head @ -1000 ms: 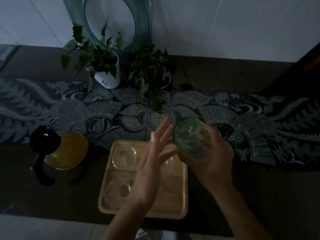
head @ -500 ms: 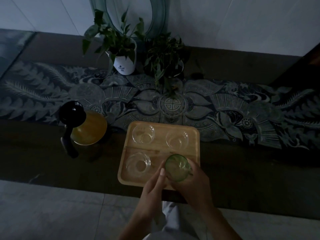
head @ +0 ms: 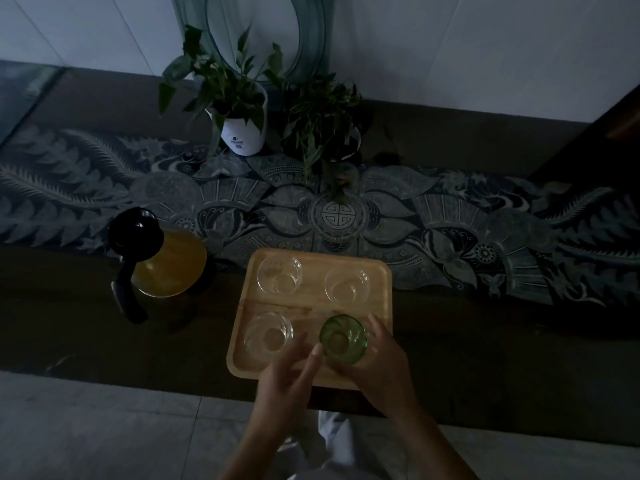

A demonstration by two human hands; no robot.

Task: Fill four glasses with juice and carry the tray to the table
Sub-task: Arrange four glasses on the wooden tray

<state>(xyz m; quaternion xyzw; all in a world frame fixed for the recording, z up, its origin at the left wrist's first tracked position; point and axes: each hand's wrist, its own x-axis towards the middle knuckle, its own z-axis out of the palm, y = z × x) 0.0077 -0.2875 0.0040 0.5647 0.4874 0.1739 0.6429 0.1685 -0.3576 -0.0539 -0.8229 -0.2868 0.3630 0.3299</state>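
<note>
Counting it up: three clear glasses (head: 280,279) (head: 346,284) (head: 267,336), one green glass (head: 343,339), one wooden tray (head: 313,304), one juice jug (head: 162,259), two potted plants (head: 239,109) (head: 322,123), two hands (head: 287,386) (head: 382,365).

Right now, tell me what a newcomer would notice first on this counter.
The pale wooden tray stands out at the counter's near edge, holding three clear glasses and one green glass at its near right corner. The right hand wraps that green glass, with the left hand open beside it. To the tray's left sits a black-lidded jug of orange juice, still full.
</note>
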